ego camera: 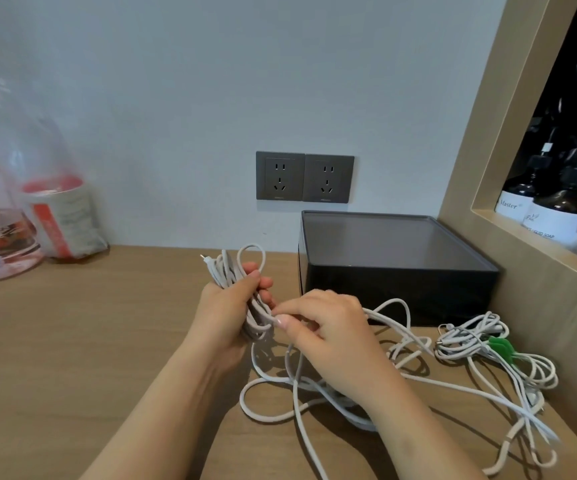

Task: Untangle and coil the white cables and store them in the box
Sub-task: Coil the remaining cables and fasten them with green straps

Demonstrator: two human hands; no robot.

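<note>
Head view: left hand grips a half-wound white cable coil, right hand pinches its feeding strand, loose cables sprawl toward the right edge of the tabletop before the box; light, limp, likely springy, so best pinched close to the coil.

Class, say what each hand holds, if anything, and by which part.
The left hand grips the coiled white cable bundle round its middle; the right hand pinches it near its lower end.
</note>
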